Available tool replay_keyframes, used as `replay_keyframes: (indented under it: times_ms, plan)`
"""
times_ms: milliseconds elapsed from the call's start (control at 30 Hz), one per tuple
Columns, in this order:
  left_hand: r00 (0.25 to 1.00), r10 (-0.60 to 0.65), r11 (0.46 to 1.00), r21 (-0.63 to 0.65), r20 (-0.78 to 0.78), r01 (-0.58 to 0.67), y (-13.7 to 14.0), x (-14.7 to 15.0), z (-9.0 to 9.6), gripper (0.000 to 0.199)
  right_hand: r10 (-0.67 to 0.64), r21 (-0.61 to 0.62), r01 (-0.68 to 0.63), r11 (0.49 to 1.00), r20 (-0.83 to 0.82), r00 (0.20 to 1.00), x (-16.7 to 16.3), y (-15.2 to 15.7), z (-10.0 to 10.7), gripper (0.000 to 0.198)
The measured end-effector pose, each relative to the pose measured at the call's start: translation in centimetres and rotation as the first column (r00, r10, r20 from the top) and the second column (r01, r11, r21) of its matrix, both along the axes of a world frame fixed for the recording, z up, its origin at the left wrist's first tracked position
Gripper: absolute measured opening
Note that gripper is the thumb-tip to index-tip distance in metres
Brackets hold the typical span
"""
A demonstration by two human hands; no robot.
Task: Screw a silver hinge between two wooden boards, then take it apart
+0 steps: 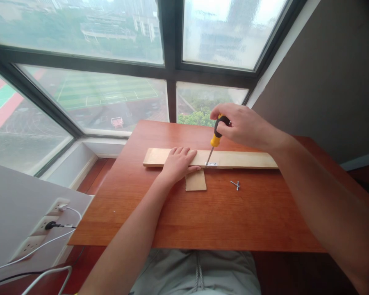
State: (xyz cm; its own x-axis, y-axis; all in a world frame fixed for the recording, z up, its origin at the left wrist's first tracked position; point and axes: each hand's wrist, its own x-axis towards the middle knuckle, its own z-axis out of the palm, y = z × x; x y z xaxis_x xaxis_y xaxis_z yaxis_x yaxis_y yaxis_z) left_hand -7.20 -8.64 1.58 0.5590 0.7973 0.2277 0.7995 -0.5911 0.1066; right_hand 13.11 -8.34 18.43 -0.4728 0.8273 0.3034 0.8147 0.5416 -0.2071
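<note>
Plank (246,158) on table (221,221), screws (238,186) before it, window (110,92) behind

Screws (238,186) and board (230,158) obstruct beyond free nearside tabletop (203,223).

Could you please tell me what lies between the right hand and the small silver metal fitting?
In the head view, a yellow and black screwdriver runs from the right hand to the silver metal fitting.

board (240,159): right end behind right forearm (307,180) | screwdriver (215,140) tip: too small to tell | trousers (227,272): cut off below
</note>
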Motion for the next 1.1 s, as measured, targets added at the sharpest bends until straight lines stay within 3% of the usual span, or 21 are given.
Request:
replay_keyframes:
  times_ms: [100, 300, 433, 633, 800, 1100]
  plan:
    - [1.000, -0.001, 1.000, -0.002, 0.004, 0.001, 0.0, 0.0, 0.0, 0.058, 0.017, -0.012, -0.018, 1.000, -0.024, 1.000, 0.0, -0.2, 0.0, 0.020]
    - [1.000, 0.003, 1.000, -0.004, -0.002, -0.003, 0.0, 0.0, 0.0, 0.058, -0.204, 0.091, 0.199, 0.976, 0.045, 0.978, -0.2, -0.1, -0.3, 0.025]
    - [1.000, 0.002, 1.000, 0.004, -0.007, -0.002, 0.0, 0.0, 0.0, 0.059, -0.124, 0.086, 0.122, 0.989, 0.020, 0.992, 0.1, 0.1, -0.4, 0.018]
    - [1.000, 0.007, 1.000, -0.003, -0.010, -0.007, -0.1, 0.0, 0.1, 0.059, 0.020, 0.057, -0.016, 0.998, -0.067, 0.998, 0.6, 0.0, -0.2, 0.028]
    - [1.000, 0.003, 1.000, 0.001, -0.006, -0.003, 0.0, 0.0, 0.1, 0.060, 0.014, 0.037, -0.010, 0.999, -0.120, 0.993, 1.2, -0.4, 0.2, 0.026]
    - [1.000, 0.001, 1.000, -0.006, -0.005, -0.001, -0.1, -0.1, 0.0, 0.058, -0.120, 0.037, 0.127, 0.991, -0.142, 0.983, 4.0, -1.0, 0.3, 0.027]
